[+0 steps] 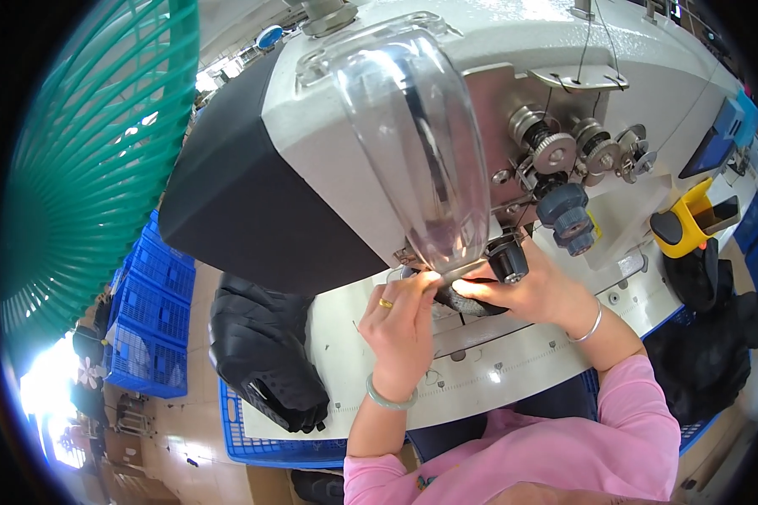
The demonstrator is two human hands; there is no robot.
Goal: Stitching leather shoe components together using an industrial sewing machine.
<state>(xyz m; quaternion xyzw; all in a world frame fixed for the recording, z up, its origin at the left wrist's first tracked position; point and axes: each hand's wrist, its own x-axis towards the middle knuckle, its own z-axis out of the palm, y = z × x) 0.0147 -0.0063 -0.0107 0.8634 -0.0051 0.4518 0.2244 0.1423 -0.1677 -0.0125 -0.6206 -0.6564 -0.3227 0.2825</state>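
Observation:
A white industrial sewing machine (328, 143) fills the upper middle, with a clear plastic guard (408, 143) hanging over its needle area. Below the guard, my left hand (398, 321) pinches the near left edge of a small black-and-grey workpiece (478, 305); its fingers are closed together, with a ring on one. My right hand (541, 290) grips the same workpiece from the right, the thumb lying across it and some fingers hidden behind a dark knob (507, 257). The machine and guard hide the needle and most of the workpiece, so its exact kind is unclear.
Black padded pieces (265, 353) lie at the table's left edge, and more black pieces (699, 353) sit at the right. A green fan guard (101, 168) stands at left, near blue crates (152, 328). A yellow holder (691, 220) is at right, beyond the thread tension dials (556, 151).

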